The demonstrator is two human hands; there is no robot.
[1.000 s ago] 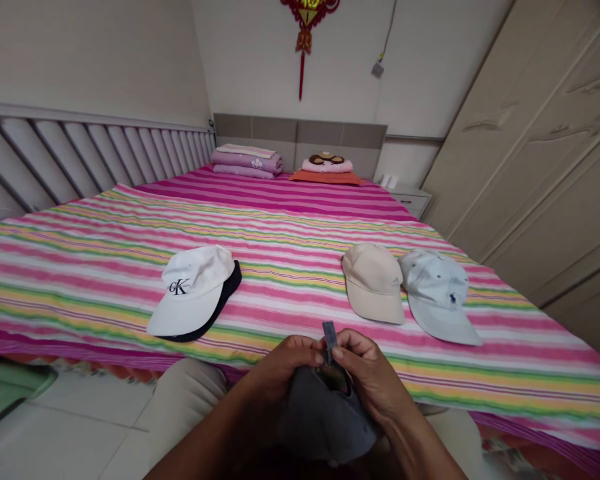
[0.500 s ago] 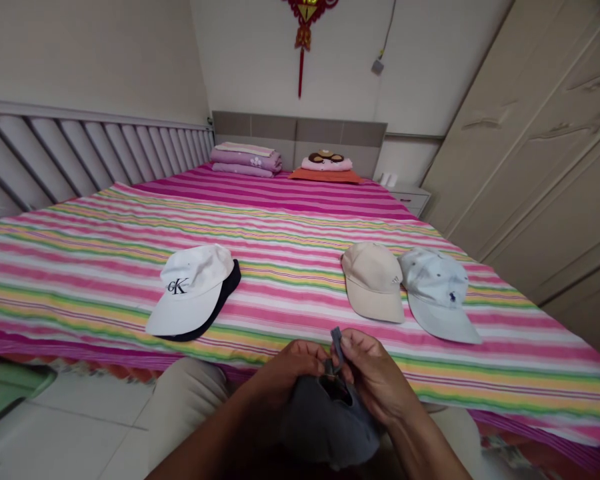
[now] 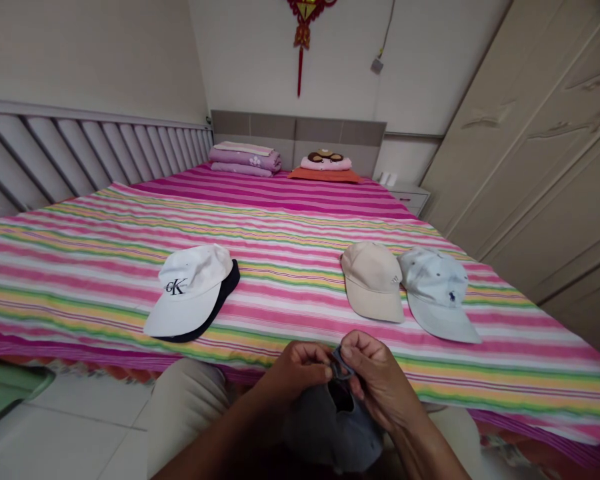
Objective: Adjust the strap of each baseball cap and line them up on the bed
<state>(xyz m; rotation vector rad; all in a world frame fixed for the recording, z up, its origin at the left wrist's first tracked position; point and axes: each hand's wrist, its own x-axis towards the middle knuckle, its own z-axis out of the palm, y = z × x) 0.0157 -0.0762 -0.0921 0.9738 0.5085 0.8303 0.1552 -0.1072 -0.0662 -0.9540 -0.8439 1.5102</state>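
Note:
A dark grey cap (image 3: 337, 430) hangs low between my hands, over my lap, its back opening facing up. My left hand (image 3: 300, 373) pinches one side of its strap by the opening. The strap's other end is gripped between thumb and fingers of my right hand (image 3: 375, 373). On the bed to the left lies a white cap (image 3: 193, 287) with black letters, partly over a black cap (image 3: 225, 297). A beige cap (image 3: 373, 283) rests ahead on the right, touching a pale blue cap (image 3: 439, 293) with a small dark emblem.
The striped bed (image 3: 280, 267) spans the view. Folded purple bedding (image 3: 245, 161) and a folded pink item (image 3: 326, 163) lie by the headboard (image 3: 270, 133). A green stool (image 3: 15, 390) stands at lower left, a wardrobe (image 3: 540, 153) on the right.
The strap end that stood up between my fingers is now bent down at the opening. My hands have shifted slightly, and the grey cap has turned a little.

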